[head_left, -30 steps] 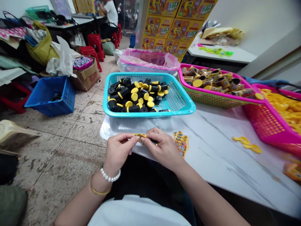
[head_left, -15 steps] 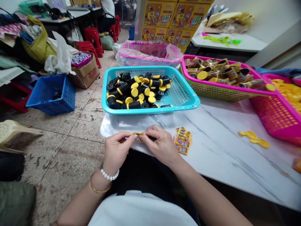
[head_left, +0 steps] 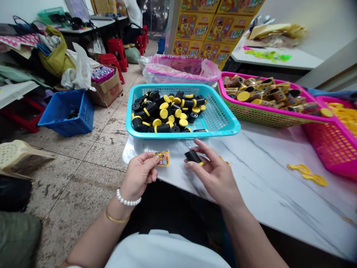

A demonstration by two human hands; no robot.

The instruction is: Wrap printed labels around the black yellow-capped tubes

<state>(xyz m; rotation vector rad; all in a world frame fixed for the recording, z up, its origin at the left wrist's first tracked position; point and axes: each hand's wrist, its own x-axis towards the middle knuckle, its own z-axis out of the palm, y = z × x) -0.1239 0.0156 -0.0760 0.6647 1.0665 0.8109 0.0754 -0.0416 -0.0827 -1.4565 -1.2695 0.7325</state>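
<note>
Between thumb and fingers, my left hand (head_left: 143,169) pinches a small yellow printed sticker (head_left: 164,158) by its left end, above the table's front edge. My right hand (head_left: 213,167) is closed round a black cylinder with a yellow cap (head_left: 193,156), tilted, its black end toward the left. Bits of a yellow printed piece (head_left: 224,160) show behind the right hand, which hides the rest. Just beyond both hands stands a turquoise basket (head_left: 182,135) holding many black cylinders with yellow caps (head_left: 167,111).
On the right are a pink-rimmed basket (head_left: 267,117) of printed yellow cups and a pink basket (head_left: 329,143) of yellow parts. Yellow ring pieces (head_left: 308,174) lie on the marble-patterned table (head_left: 267,178). A blue crate (head_left: 68,115) and a plastic stool (head_left: 19,152) stand on the floor at left.
My hands have moved apart. The left keeps the sticker, now spread flat in view; the right has shifted right with the black cylinder and now covers most of the printed stack.
</note>
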